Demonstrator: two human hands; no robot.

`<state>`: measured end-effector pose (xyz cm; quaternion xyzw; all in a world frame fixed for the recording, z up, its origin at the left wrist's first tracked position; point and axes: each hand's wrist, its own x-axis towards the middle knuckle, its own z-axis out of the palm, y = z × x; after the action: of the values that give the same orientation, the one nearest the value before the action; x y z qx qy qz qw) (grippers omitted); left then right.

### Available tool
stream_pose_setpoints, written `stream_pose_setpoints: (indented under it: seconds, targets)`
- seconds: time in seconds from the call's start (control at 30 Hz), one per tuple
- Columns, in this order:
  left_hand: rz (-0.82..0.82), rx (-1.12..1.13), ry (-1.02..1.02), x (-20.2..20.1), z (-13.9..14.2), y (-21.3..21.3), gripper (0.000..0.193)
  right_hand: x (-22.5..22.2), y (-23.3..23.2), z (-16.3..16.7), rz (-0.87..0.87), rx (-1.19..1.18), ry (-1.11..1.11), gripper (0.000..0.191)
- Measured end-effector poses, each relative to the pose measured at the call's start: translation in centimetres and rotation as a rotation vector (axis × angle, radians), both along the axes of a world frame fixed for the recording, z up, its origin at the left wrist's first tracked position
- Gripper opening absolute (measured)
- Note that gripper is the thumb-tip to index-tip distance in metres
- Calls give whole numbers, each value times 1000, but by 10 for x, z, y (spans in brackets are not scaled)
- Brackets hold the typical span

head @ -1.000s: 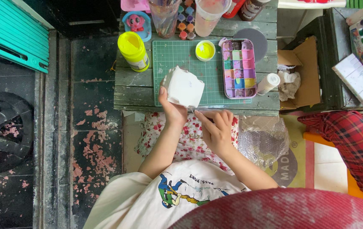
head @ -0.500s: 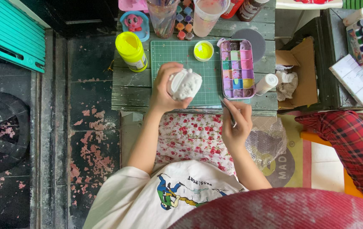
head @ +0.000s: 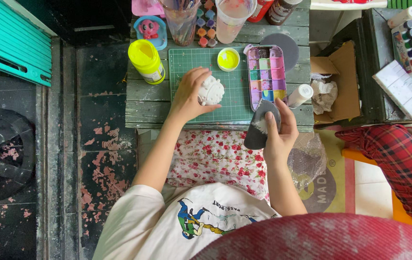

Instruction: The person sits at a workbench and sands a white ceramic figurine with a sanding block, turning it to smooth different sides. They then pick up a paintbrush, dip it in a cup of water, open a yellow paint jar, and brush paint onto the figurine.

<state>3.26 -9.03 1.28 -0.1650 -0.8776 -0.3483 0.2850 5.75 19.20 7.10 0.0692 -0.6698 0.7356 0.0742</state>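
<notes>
Head view: left hand [head: 189,96] grips a white plaster figure [head: 210,90] on the green cutting mat [head: 234,96]; right hand [head: 278,132] pinches grey sandpaper [head: 259,124] at the surface's near edge.

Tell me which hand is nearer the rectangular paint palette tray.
Right. The right hand, gripping a dark grey sheet, sits just below the rectangular paint palette tray; the left hand rests farther left on a white figurine.

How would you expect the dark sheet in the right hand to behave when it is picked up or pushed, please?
The dark sheet curves in the right hand, so it is probably floppy rather than stiff. It looks thin, so likely light and unlikely to roll. The pale dusty patch on it suggests a rough, grippy surface, though that is hard to confirm.
</notes>
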Motion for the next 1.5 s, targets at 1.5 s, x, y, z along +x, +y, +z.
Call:
stream_pose_setpoints:
  seconds: [1.5]
  targets:
    - [-67,750,-194,52,35,53,52,-43,32,21,-18,470,335,19]
